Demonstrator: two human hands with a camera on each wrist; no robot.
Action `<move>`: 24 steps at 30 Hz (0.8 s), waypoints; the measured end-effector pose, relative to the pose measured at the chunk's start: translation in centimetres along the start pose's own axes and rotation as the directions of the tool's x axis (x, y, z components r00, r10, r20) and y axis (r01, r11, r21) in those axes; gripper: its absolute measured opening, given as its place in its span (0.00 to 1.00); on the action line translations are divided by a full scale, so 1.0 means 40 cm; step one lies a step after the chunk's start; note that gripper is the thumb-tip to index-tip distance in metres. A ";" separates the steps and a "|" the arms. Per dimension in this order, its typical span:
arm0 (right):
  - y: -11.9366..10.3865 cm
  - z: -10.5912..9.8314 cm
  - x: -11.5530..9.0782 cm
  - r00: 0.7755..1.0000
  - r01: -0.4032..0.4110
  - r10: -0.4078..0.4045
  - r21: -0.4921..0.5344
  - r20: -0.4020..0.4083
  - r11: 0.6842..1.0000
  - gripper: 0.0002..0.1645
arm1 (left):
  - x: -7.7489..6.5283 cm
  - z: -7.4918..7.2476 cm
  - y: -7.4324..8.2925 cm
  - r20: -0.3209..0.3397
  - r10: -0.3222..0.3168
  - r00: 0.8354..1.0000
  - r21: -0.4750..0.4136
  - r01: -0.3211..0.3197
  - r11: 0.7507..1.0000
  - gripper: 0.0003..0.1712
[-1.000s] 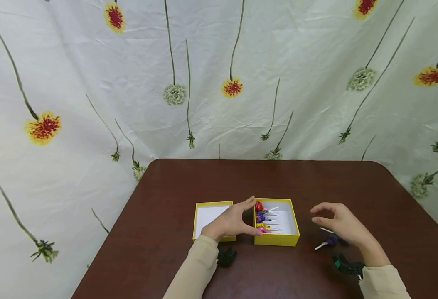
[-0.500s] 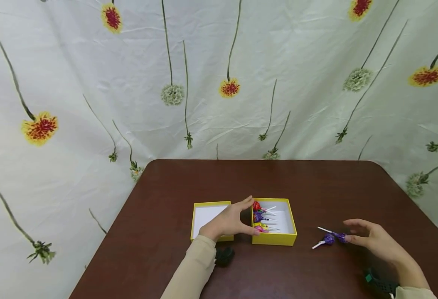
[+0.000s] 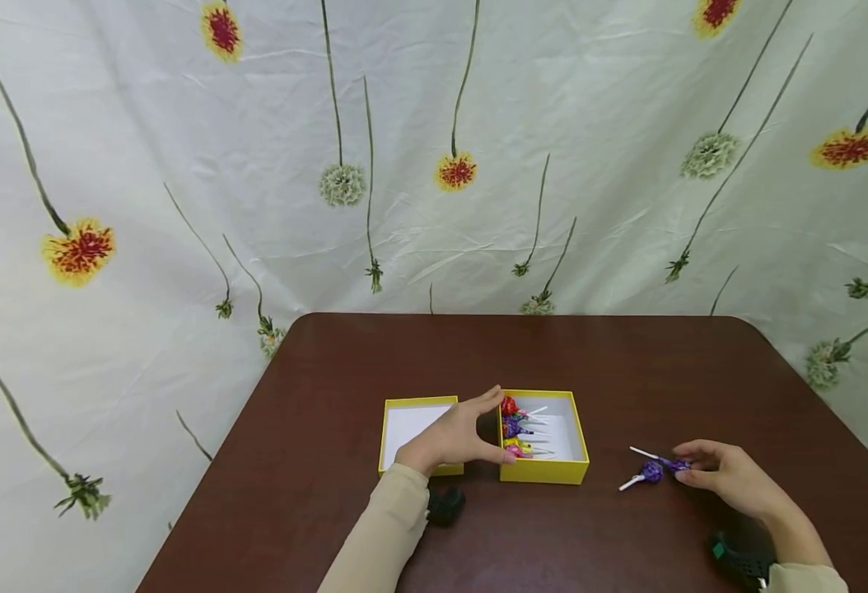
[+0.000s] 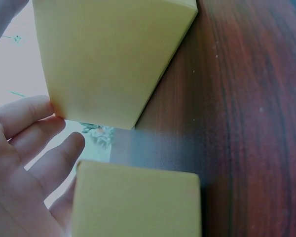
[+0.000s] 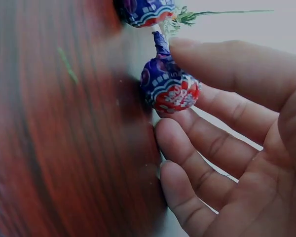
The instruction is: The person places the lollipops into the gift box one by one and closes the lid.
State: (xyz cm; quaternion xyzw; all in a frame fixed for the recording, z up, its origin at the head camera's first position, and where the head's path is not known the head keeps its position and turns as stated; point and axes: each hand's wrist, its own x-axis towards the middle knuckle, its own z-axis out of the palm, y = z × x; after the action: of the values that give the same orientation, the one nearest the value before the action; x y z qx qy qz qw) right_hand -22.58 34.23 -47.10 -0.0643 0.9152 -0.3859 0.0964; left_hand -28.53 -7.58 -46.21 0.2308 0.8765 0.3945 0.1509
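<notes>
My left hand point(image 3: 452, 436) spans the left side of an open yellow box point(image 3: 545, 472), thumb at the front corner and fingertips at the back one. Several lollipops in red, purple, yellow and pink wrappers point(image 3: 511, 427) lie inside along its left wall, sticks pointing right. At the right, my right hand point(image 3: 734, 482) has thumb and fingers around the head of a purple lollipop point(image 5: 170, 86); its stick points left. Just left of the fingers lies a second purple lollipop point(image 3: 651, 471), near the first. In the left wrist view, fingertips touch the corner of the yellow box point(image 4: 108, 59).
A second yellow-edged tray, white inside, likely the lid point(image 3: 408, 424), lies left of the box, partly behind the left hand. Both stand on a dark brown table point(image 3: 538, 354). A flower-patterned cloth point(image 3: 404, 239) hangs behind the table's far edge.
My right hand first moved right and towards me past the purple lollipops, then slightly left onto the farther one. The left hand stays at the box.
</notes>
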 end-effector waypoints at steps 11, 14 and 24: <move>-0.004 0.009 0.004 1.000 -0.006 0.006 -0.006 -0.019 1.000 0.20 | 0.004 -0.001 -0.002 -0.001 0.012 1.000 -0.007 -0.012 1.000 0.59; -0.005 0.009 0.003 1.000 -0.020 0.020 0.002 -0.018 1.000 0.20 | 0.005 -0.001 -0.001 -0.001 0.014 1.000 -0.004 -0.014 1.000 0.59; -0.007 0.004 0.000 0.998 -0.056 0.057 0.033 -0.022 0.998 0.23 | 0.005 -0.002 0.001 0.004 0.005 1.000 -0.006 -0.005 1.000 0.59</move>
State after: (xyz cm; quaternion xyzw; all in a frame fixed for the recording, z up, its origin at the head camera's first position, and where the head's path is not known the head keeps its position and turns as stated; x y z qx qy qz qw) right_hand -22.53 33.93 -47.01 -0.0322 0.9113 -0.3987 0.0977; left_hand -28.73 -7.50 -46.15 0.2334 0.8745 0.3969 0.1523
